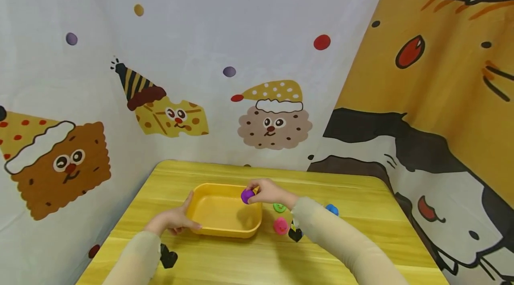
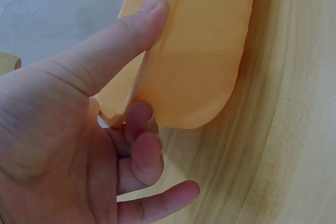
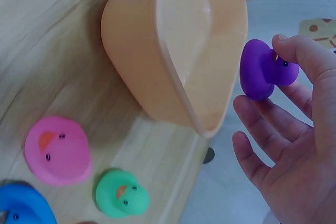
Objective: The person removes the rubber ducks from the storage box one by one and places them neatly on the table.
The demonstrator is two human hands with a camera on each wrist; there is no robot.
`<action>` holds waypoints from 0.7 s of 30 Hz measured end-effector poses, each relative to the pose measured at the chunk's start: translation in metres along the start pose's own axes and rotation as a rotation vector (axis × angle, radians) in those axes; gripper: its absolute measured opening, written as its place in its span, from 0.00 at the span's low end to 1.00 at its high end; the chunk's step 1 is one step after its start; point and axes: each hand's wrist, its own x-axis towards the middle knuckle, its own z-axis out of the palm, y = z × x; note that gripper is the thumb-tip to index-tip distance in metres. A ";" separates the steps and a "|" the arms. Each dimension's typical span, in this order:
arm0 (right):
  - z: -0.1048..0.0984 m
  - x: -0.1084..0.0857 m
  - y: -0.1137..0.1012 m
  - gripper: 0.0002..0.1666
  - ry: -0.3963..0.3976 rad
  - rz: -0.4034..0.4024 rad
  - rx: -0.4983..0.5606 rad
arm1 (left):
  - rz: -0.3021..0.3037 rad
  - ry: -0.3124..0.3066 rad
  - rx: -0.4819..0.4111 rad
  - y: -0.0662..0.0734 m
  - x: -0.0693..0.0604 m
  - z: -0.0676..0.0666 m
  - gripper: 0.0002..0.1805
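Note:
A purple rubber duck [image 3: 255, 72] is pinched between the thumb and fingers of my right hand [image 1: 272, 192], above the right side of a yellow plastic basin [image 1: 225, 232]. My left hand [image 1: 174, 220] grips the basin at its near left corner; in the left wrist view the thumb presses near the rim and other fingers curl beside the corner. Right of the basin, a pink duck [image 3: 59, 150] and a green duck [image 3: 122, 193] sit on the table. Farther right is a blue duck [image 1: 332, 209], cut off in the right wrist view.
The wood-patterned table [image 1: 225, 262] meets a cartoon-printed cloth [image 1: 209, 30] at its back and sides. Black wrist mounts [image 1: 168, 256] show at both sleeves. A small yellow patch beside the right mount is mostly hidden.

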 end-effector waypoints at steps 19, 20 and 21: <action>-0.037 -0.040 0.008 0.15 0.062 0.045 -0.004 | 0.009 0.009 0.037 0.005 -0.005 0.002 0.72; -0.039 -0.043 0.009 0.15 0.065 0.046 0.001 | 0.009 0.009 0.037 0.005 -0.005 0.002 0.72; -0.041 -0.045 0.010 0.16 0.067 0.048 0.011 | 0.010 0.009 0.034 0.005 -0.006 0.002 0.72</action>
